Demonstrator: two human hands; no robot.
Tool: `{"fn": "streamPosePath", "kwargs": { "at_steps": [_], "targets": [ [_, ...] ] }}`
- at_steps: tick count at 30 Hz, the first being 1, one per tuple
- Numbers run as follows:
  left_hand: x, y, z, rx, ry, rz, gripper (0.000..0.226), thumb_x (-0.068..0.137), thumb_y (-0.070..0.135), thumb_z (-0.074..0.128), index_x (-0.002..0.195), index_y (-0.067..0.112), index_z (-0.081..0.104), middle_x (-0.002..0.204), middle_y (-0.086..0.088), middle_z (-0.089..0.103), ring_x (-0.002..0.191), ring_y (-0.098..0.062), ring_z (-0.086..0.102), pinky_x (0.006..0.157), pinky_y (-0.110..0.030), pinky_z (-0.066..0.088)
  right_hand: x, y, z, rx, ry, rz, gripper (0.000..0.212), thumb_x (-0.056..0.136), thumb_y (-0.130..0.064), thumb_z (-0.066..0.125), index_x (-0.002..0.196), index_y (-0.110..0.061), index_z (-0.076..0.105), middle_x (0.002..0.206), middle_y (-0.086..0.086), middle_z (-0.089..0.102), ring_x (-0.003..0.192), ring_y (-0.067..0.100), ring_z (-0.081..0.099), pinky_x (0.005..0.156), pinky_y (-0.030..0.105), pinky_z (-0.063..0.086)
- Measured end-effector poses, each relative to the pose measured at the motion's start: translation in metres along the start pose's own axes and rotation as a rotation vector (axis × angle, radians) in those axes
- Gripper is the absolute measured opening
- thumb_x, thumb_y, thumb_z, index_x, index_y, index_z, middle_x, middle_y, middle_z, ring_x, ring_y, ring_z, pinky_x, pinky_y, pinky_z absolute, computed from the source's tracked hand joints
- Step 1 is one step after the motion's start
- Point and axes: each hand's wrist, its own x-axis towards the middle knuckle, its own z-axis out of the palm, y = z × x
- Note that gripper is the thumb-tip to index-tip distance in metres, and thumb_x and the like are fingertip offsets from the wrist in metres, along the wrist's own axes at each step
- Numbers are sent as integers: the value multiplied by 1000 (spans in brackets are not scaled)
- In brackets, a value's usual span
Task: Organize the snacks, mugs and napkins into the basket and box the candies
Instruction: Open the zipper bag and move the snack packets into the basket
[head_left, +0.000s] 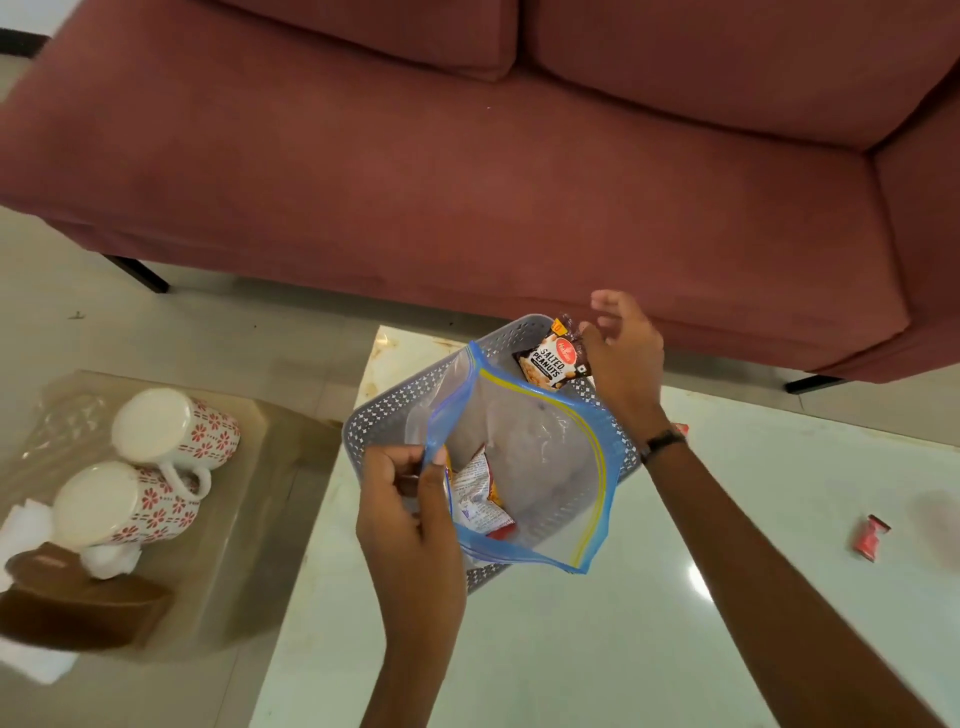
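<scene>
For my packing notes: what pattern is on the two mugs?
The mugs are white with red flower-like motifs, seen in the head view.

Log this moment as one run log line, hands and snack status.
left hand: holds zip bag open over basket | right hand: pinches peanut packet above bag | mugs: side table

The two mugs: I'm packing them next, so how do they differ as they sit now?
The far mug hides its handle; the near mug shows a handle pointing right. The near mug sits beside the napkins and the brown box; the far mug sits farther from them. Both are white with red flowers.
</scene>
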Motion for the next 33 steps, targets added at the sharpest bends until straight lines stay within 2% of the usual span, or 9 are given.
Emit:
{"fn": "streamPosePath", "kwargs": {
  "at_steps": [3, 7, 11, 14, 17, 20, 22, 27, 33],
  "targets": [
    [-4, 0, -8, -21, 4, 3, 19, 91, 19, 57, 80, 33, 50, 79, 18, 60, 73, -4, 58, 59, -16, 46, -60, -57, -44, 130, -107, -107, 10, 85, -8, 63, 91, -15, 68, 90, -5, 71, 77, 4, 62, 69, 7, 44],
    [-7, -4, -17, -34, 25, -17, 19, 91, 14, 57, 79, 27, 50, 75, 22, 59, 69, 0, 56, 57, -11, 42, -134, -86, -65, 79, -602, -128, 13, 81, -4, 66, 80, -16, 71, 79, -6, 70, 74, 4, 63, 70, 12, 47],
    [-13, -8, -19, -51, 49, -42, 18, 91, 15, 58, 80, 28, 50, 75, 17, 61, 71, -2, 57, 60, -12, 45, -143, -68, -13, -581, -955, -159, 22, 86, -10, 58, 105, -11, 67, 116, 14, 62, 105, 31, 60, 89, 35, 48],
    [-18, -11, -20, -46, 65, -46, 13, 91, 17, 58, 84, 26, 51, 80, 11, 61, 76, -4, 59, 65, -17, 49, -140, -58, 31, -893, -970, -288, 27, 93, -5, 47, 118, -4, 57, 126, 17, 56, 116, 35, 55, 93, 38, 45],
    [-19, -15, -23, -33, 72, -38, 14, 91, 19, 57, 83, 28, 50, 81, 11, 61, 77, -2, 60, 64, -14, 49, -143, -38, 59, -1008, -980, -503, 25, 94, -6, 42, 111, -6, 61, 116, 13, 64, 110, 32, 60, 88, 38, 47],
    [-22, -18, -27, -25, 64, -46, 14, 91, 20, 57, 84, 29, 49, 80, 13, 61, 76, 1, 59, 63, -8, 46, -143, -10, 71, -1033, -883, -921, 17, 75, -11, 59, 63, -15, 71, 68, 2, 69, 68, 20, 67, 58, 27, 50],
    [-27, -22, -28, -25, 62, -65, 10, 92, 21, 56, 85, 26, 51, 80, 13, 62, 76, 1, 60, 64, -8, 46, -140, 6, 74, -1177, -891, -1044, 18, 63, -16, 67, 46, -23, 65, 55, -7, 62, 58, 12, 63, 49, 21, 46],
    [-36, -31, -29, -34, 70, -102, 8, 92, 25, 55, 86, 21, 53, 80, 10, 63, 76, -3, 60, 65, -12, 48, -143, 28, 79, -1264, -786, -1120, 16, 62, -22, 81, 74, -24, 72, 83, -2, 67, 84, 18, 65, 72, 45, 57],
    [-39, -36, -31, -21, 63, -101, 9, 92, 22, 55, 90, 14, 54, 80, 7, 62, 76, -1, 58, 63, -6, 44, -148, 25, 83, -1253, -691, -1164, 16, 66, -16, 77, 78, -23, 69, 78, -4, 64, 77, 17, 62, 66, 38, 57]
  ]
}}
